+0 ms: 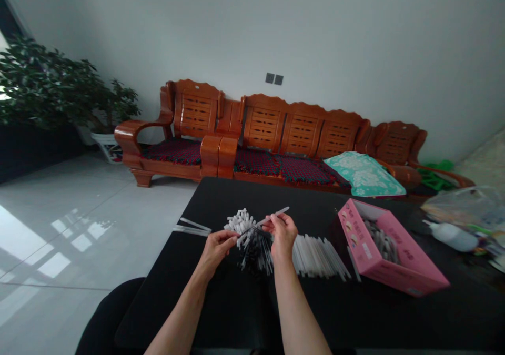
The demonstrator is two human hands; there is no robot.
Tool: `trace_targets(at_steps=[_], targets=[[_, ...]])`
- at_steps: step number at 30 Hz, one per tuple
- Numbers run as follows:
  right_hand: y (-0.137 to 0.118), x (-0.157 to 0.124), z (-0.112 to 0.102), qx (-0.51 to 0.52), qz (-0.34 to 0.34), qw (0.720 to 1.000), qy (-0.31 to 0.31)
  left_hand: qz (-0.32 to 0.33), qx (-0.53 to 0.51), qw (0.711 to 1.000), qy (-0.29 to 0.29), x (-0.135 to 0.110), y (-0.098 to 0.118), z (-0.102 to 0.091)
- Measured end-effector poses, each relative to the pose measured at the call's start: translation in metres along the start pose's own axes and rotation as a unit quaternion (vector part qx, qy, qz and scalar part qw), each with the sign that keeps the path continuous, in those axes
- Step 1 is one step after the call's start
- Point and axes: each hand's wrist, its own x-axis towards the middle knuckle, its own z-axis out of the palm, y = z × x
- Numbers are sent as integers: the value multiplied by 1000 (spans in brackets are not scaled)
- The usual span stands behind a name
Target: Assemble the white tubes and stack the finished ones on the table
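Between the fingertips of my left hand is a thin dark pen refill, pointing up to the right. My right hand pinches a translucent whitish pen barrel. The refill and barrel lie nearly in line, their inner ends close together; whether one is inside the other I cannot tell. Just beyond my hands is a heap of short white tube pieces. Dark refills with black ends lie in a bunch between my hands. Right of them, several translucent barrels lie side by side.
Several finished-looking tubes overhang the left edge of the black table. At right stands an open pink box holding greyish pieces. Beyond it are a white bottle and plastic bag. A wooden sofa stands behind.
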Motion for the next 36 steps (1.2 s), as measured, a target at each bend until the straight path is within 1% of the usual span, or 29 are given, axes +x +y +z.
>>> trace_targets(at_steps=[7,12,15,18,19,21,25,28,31,33,36], targets=[[4,-2,2,-11,20,1000,-6,-1,-13,1000,-4,1,0,2],[12,-12,5,-32,33,998,-36,-6,-61,998,0,3,-5,11],[19,-24,9,-50,49,996,-55,-9,-148,989,22,6,-6,22],[26,-38,13,-62,69,993,-72,-14,-274,960,51,8,-5,34],[28,-43,15,-65,75,992,-78,-13,-303,951,59,9,-5,38],[32,-52,17,-68,83,990,-89,-7,-328,941,79,11,-3,42],[36,-62,18,-60,98,989,-94,-4,-334,936,114,12,0,44],[34,-59,14,-32,115,989,-90,-8,-337,936,101,12,-1,41],[29,-49,7,28,144,986,-81,-3,-330,941,77,9,-3,36],[26,-44,1,68,169,981,-70,5,-311,948,69,5,-5,34],[24,-40,-4,114,203,970,-66,38,-229,971,63,-2,-6,33]])
